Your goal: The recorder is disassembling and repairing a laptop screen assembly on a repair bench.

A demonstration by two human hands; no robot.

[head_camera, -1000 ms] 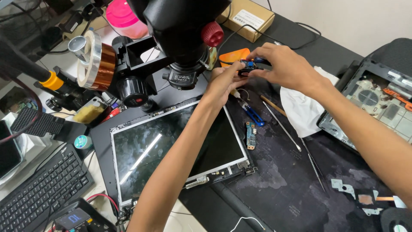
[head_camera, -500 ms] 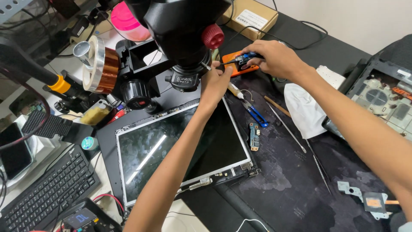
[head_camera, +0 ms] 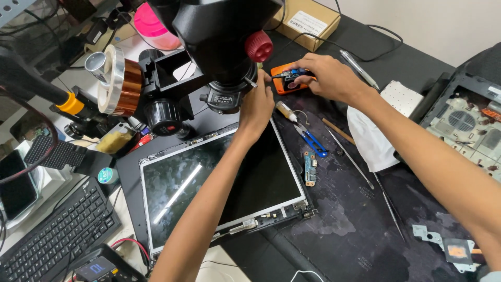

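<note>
Laptop screen panel (head_camera: 219,193) below microscope (head_camera: 219,47), keyboard (head_camera: 52,240) at its left.

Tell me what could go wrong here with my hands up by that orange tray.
1. The left forearm crosses low over the bare laptop screen; leaning on it might crack it.
2. The right hand works a small tool at the orange tray near the mat's far edge; a nudge could spill small parts.
3. The left hand is close under the microscope and could bump it.

A single head-worn camera looks steeply down, close over the dark work mat (head_camera: 365,230) and microscope (head_camera: 219,47).
</note>
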